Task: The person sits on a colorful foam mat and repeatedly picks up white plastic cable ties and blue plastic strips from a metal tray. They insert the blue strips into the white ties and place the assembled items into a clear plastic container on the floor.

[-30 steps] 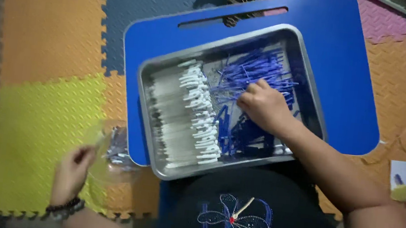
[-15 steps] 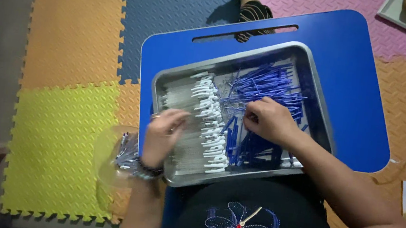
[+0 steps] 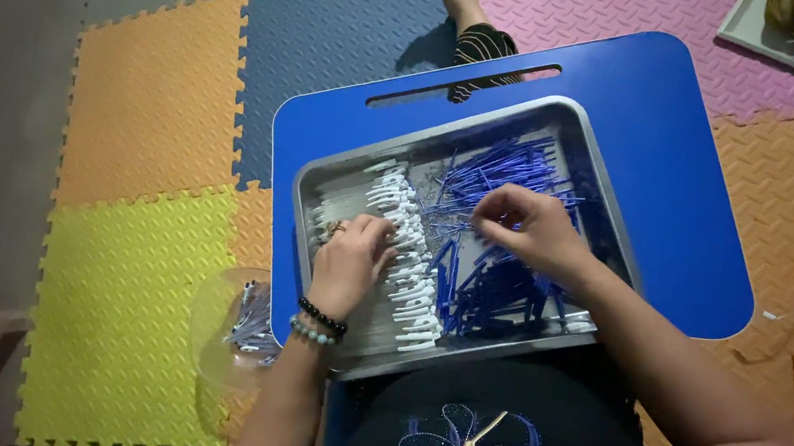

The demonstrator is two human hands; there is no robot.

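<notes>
Over a metal tray (image 3: 605,210) on a blue lap board (image 3: 680,145), the right hand (image 3: 529,229) pinches a blue stick (image 3: 496,170) from the loose pile while the left hand (image 3: 351,262), fingers curled, rests on the white-tipped row (image 3: 408,254), steadying it.

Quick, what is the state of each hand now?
Left hand: fingers curled on the white pieces, grip unclear.
Right hand: pinching among blue sticks.

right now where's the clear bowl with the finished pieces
In the head view the clear bowl sits on the yellow foam mat, off the left edge of the blue lap tray, just outside the left hand's wrist.
</notes>
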